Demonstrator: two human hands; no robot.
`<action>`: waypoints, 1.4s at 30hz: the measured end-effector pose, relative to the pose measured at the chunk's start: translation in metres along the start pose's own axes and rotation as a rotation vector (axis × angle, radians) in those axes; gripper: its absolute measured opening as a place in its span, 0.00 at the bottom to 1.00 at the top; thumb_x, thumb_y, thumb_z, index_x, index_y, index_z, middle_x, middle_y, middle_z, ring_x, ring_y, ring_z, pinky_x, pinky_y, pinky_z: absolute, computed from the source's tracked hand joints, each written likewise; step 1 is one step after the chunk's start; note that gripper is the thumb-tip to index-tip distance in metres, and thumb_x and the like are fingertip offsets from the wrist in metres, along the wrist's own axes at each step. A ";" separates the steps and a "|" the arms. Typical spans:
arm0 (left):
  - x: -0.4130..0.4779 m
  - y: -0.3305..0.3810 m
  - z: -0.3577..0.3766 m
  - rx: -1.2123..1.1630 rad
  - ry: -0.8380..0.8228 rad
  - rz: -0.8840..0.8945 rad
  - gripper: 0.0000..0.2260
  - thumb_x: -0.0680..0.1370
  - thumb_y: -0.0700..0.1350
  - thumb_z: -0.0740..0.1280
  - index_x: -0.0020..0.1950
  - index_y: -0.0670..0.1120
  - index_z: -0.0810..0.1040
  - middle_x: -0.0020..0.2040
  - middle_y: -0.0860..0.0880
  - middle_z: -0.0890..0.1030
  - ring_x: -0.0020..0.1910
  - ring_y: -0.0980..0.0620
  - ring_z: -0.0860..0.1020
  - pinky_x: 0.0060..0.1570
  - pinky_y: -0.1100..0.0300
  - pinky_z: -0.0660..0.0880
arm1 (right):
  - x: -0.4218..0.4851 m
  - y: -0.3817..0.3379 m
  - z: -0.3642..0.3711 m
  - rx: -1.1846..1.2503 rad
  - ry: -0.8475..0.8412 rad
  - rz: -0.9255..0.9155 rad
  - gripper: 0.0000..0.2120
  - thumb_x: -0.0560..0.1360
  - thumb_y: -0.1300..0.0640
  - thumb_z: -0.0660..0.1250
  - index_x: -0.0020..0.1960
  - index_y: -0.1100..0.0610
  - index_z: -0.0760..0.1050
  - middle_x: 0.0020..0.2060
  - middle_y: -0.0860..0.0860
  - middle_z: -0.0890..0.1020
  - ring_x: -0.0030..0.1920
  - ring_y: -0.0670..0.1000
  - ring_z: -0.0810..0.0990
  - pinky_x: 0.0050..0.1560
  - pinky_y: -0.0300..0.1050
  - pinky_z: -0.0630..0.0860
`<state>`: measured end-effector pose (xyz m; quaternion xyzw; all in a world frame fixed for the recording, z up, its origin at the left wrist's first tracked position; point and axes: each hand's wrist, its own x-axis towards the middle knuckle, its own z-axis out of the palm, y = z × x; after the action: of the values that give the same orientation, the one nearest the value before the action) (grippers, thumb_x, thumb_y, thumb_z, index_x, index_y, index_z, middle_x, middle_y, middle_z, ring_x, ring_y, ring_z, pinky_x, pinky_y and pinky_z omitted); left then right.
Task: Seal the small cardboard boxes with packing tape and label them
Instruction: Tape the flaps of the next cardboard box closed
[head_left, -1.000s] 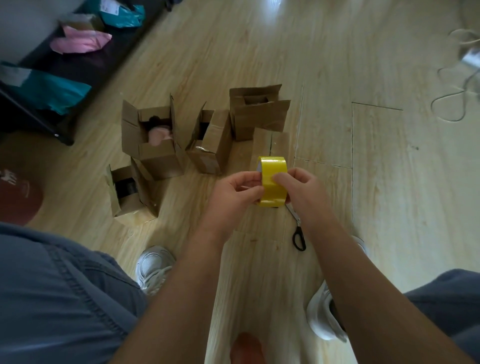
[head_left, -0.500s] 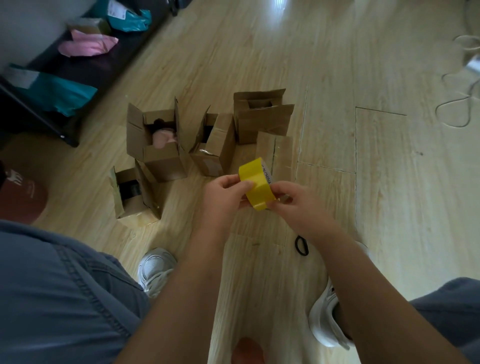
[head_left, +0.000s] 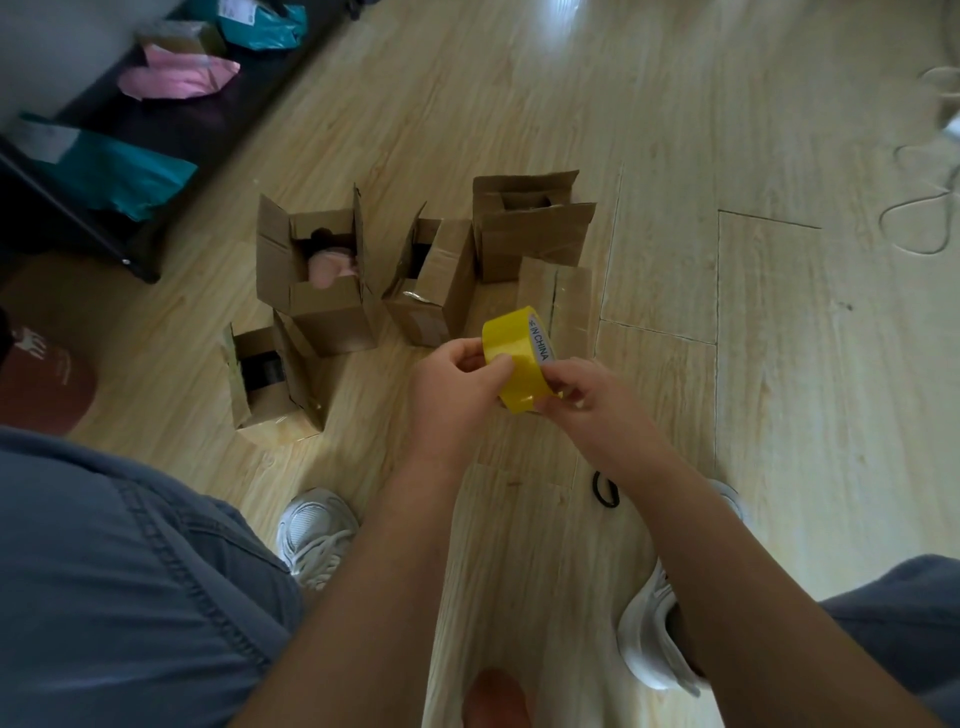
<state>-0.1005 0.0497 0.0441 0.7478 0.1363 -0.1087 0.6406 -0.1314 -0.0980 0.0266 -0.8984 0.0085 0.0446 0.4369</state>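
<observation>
Five small cardboard boxes (head_left: 431, 291) sit clustered on the wooden floor (head_left: 779, 415), four with flaps standing open. The far left box (head_left: 322, 306) shows something pink inside, and the nearest box (head_left: 265, 379) holds something dark. The closed box (head_left: 563, 301) lies at the right of the cluster, its flaps meeting along a seam. Just in front of it, both hands hold the roll of yellow packing tape (head_left: 517, 358) in the air, tilted, with the printed white rim of its core turned up and right. The left hand (head_left: 457, 384) pinches the roll's outer face with thumb and fingertips; the right hand (head_left: 587, 400) curls round its lower right side. A black scissors handle (head_left: 605, 488) peeks out under the right forearm, between two white shoes (head_left: 314, 530)
</observation>
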 end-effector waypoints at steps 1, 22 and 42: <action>0.000 -0.001 0.000 0.015 -0.016 0.002 0.09 0.73 0.40 0.72 0.51 0.49 0.81 0.45 0.48 0.85 0.46 0.50 0.84 0.46 0.49 0.83 | 0.000 0.000 0.000 0.015 -0.003 0.004 0.09 0.78 0.60 0.69 0.55 0.50 0.83 0.44 0.38 0.78 0.49 0.46 0.72 0.45 0.34 0.67; 0.008 -0.002 -0.008 -0.408 -0.161 -0.194 0.05 0.78 0.40 0.68 0.50 0.39 0.82 0.42 0.44 0.86 0.41 0.51 0.85 0.38 0.62 0.80 | -0.004 -0.010 -0.008 0.470 0.019 0.293 0.08 0.75 0.52 0.73 0.52 0.53 0.84 0.45 0.49 0.86 0.49 0.48 0.84 0.52 0.44 0.80; 0.008 -0.003 0.003 -0.347 -0.144 -0.175 0.06 0.76 0.40 0.72 0.51 0.40 0.82 0.42 0.44 0.86 0.40 0.50 0.85 0.39 0.60 0.81 | -0.002 -0.026 -0.003 0.533 0.150 0.410 0.08 0.76 0.59 0.62 0.39 0.57 0.74 0.37 0.51 0.72 0.40 0.48 0.71 0.43 0.45 0.68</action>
<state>-0.0942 0.0474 0.0385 0.6018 0.1712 -0.1921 0.7560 -0.1321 -0.0849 0.0491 -0.7331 0.2324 0.0613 0.6363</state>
